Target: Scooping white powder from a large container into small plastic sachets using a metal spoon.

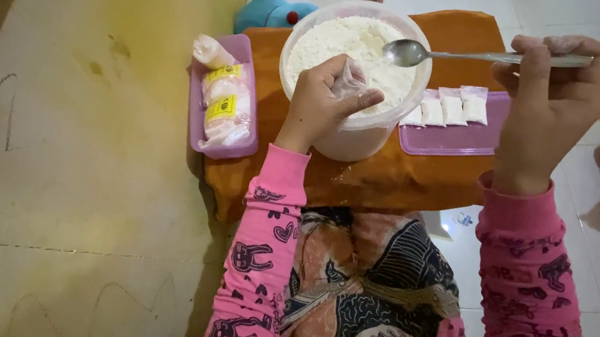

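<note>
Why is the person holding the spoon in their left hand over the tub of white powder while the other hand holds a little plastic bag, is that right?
Not quite. The spoon is in the right hand, not the left. The left hand pinches the little plastic bag at the rim of the tub of white powder. The head view shows this; the rest is right.

Left of the tub (pixel 367 135), clear bags (pixel 225 99) with yellow labels (pixel 221 107) lie on a purple tray (pixel 198 111). Right of the tub, small white sachets (pixel 449 107) sit in a row on a purple lid (pixel 452 141). At the tub's near rim, the left hand (pixel 325 98) pinches a small clear pouch (pixel 349 81).
</note>
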